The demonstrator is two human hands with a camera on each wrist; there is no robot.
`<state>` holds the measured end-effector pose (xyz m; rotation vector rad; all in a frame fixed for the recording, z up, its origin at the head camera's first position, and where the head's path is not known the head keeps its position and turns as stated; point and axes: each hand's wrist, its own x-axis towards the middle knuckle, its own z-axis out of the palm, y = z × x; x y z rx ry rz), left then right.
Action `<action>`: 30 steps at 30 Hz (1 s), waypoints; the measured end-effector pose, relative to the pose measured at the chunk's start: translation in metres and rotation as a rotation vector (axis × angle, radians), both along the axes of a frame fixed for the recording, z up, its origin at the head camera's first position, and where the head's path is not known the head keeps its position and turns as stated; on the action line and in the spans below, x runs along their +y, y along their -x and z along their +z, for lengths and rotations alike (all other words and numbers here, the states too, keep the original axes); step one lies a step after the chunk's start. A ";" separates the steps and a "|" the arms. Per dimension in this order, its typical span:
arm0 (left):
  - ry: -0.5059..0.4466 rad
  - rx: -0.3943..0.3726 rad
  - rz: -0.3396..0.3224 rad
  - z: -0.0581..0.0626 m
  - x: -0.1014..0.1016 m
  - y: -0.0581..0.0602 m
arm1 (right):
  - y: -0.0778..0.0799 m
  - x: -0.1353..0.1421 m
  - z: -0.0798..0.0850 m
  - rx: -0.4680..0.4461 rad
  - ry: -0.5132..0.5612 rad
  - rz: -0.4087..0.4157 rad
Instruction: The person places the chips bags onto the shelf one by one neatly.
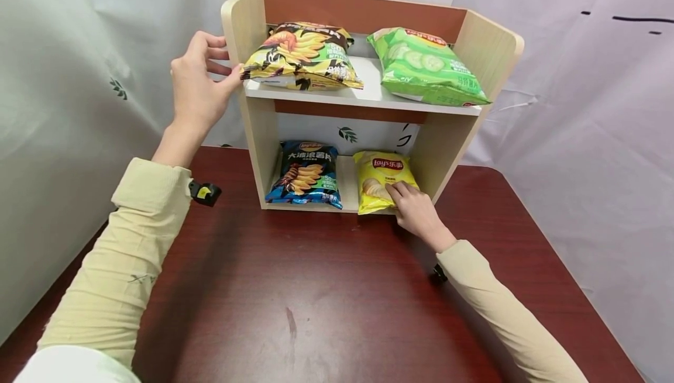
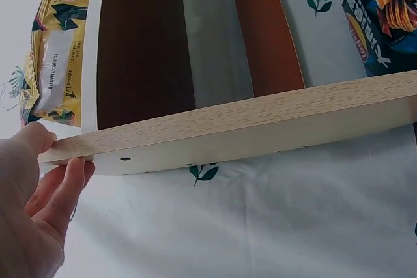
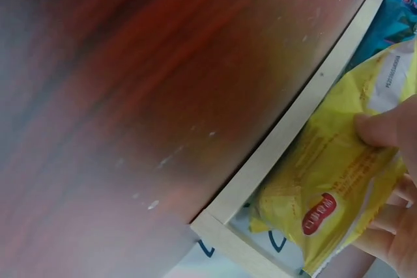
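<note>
A two-tier wooden shelf (image 1: 363,101) stands on the table. At its upper left side, my left hand (image 1: 200,82) grips the edge of the side panel (image 2: 215,112), thumb on one face and fingers on the other. Down on the lower tier, my right hand (image 1: 418,210) holds a yellow bag of Lay's potato chips (image 1: 375,181). In the right wrist view the thumb lies on one side of this bag (image 3: 326,180) and the other fingers lie on the opposite side. Left of it leans a blue-black chip bag (image 1: 305,172).
On the upper tier lie a brown-and-yellow chip bag (image 1: 305,52) at the left and a green cucumber chip bag (image 1: 429,67) at the right. The shelf stands toward the back of a dark red table (image 1: 316,289). Pale patterned cloth (image 1: 579,108) hangs around it.
</note>
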<state>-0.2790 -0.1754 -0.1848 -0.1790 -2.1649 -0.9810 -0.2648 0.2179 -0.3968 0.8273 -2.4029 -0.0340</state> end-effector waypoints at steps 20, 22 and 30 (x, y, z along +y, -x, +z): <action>-0.002 -0.021 0.007 -0.001 0.002 0.000 | -0.008 0.006 0.005 -0.256 -0.090 -0.104; -0.001 -0.026 0.008 -0.002 0.002 0.000 | -0.011 0.007 0.008 -0.345 -0.087 -0.146; -0.008 -0.017 -0.040 -0.014 0.000 -0.008 | -0.026 0.008 0.012 -0.421 -0.017 -0.176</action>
